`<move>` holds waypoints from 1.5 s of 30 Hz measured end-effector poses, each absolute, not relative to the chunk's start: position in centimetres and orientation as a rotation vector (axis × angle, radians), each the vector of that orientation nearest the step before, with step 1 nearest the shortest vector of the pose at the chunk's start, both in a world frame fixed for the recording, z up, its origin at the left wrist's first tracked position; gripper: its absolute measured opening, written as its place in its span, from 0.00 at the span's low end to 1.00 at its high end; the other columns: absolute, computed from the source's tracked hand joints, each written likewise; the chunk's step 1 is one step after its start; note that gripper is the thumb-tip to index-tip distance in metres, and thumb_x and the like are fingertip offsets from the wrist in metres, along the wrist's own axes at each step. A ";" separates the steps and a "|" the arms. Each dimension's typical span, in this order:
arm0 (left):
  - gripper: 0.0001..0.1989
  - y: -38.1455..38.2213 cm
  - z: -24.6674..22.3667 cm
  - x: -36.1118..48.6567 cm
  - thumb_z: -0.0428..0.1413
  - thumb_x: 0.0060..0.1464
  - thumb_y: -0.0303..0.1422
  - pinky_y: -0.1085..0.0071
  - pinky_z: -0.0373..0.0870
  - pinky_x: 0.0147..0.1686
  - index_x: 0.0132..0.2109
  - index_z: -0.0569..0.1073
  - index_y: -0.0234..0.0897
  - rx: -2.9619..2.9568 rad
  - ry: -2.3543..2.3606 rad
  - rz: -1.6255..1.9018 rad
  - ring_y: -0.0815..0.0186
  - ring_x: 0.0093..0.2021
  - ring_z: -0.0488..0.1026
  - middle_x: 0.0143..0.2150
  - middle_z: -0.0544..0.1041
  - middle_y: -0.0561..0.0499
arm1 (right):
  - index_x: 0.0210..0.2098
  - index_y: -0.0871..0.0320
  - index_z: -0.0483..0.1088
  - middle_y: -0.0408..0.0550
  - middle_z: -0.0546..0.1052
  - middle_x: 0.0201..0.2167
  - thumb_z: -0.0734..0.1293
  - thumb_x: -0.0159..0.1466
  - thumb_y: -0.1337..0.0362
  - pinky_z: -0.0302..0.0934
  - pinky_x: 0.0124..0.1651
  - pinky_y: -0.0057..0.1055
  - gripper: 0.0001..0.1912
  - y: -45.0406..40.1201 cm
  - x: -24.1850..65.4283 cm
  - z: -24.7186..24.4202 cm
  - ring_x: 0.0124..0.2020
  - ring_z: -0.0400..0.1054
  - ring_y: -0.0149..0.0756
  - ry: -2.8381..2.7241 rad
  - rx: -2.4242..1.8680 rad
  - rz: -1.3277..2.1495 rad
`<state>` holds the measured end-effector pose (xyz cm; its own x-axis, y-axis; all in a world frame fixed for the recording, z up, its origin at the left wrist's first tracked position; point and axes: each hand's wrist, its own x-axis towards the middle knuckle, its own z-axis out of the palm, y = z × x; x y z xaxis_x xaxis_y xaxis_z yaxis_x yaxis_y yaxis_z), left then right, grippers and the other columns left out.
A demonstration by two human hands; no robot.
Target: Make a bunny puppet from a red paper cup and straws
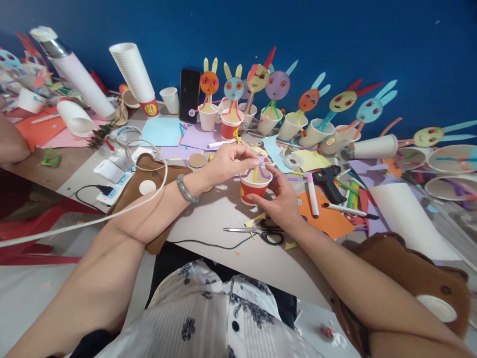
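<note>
"Where's the red paper cup point(249, 194)?"
"Centre of the view, upright on the table point(208, 223), bent purple strips point(265, 172) inside."
"The hands?"
"Right hand point(283, 199) curled round its three o'clock side; left hand point(228, 163), at eleven, pinching the strips."
"Beyond?"
"Scissors point(256, 230) at six, glue gun point(330, 183) at three, rabbit-faced cups point(269, 123) from eleven to two."

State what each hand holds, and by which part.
The right hand holds the red paper cup by its right side. Whether the left hand pinches the thin, bent purple strip cannot be told.
</note>
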<state>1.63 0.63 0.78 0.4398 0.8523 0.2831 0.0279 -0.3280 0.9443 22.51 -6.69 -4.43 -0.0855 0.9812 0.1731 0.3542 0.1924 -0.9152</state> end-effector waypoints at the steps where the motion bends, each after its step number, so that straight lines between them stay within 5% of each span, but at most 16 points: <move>1: 0.15 0.6 0.9 1.6 0.67 0.58 0.43 0.72 0.69 0.32 0.36 0.82 0.33 1.676 0.747 1.012 0.70 0.30 0.72 0.30 0.79 0.50 | 0.71 0.51 0.64 0.59 0.77 0.61 0.83 0.51 0.41 0.71 0.64 0.60 0.54 -6.7 22.5 -4.5 0.55 0.77 0.56 -1.594 -1.304 0.915; 10: 0.11 0.6 1.3 1.6 0.67 0.59 0.36 0.75 0.66 0.30 0.35 0.80 0.31 1.560 0.652 0.881 0.73 0.27 0.70 0.27 0.76 0.53 | 0.69 0.50 0.66 0.58 0.76 0.64 0.85 0.49 0.42 0.70 0.67 0.58 0.54 -6.3 22.4 -5.5 0.60 0.76 0.57 -1.551 -1.199 1.025; 26: 0.25 1.3 1.8 1.3 0.74 0.49 0.51 0.73 0.70 0.36 0.34 0.80 0.31 1.505 0.561 0.828 0.73 0.31 0.70 0.31 0.78 0.50 | 0.70 0.49 0.65 0.59 0.77 0.63 0.83 0.51 0.39 0.73 0.64 0.58 0.54 -6.2 22.7 -5.9 0.58 0.78 0.58 -1.595 -1.218 0.971; 37: 0.07 1.0 1.4 1.4 0.61 0.66 0.29 0.76 0.65 0.30 0.38 0.77 0.31 1.574 0.589 0.725 0.74 0.28 0.68 0.29 0.73 0.53 | 0.71 0.52 0.64 0.60 0.73 0.67 0.84 0.50 0.42 0.69 0.68 0.58 0.55 -6.8 22.2 -5.2 0.65 0.73 0.60 -1.628 -1.226 0.955; 45: 0.10 0.9 1.4 1.5 0.67 0.62 0.33 0.75 0.69 0.33 0.38 0.78 0.31 1.499 0.590 0.836 0.74 0.31 0.71 0.32 0.76 0.52 | 0.71 0.49 0.64 0.59 0.73 0.67 0.83 0.51 0.41 0.71 0.65 0.60 0.55 -6.5 22.4 -5.8 0.61 0.75 0.60 -1.603 -1.267 0.913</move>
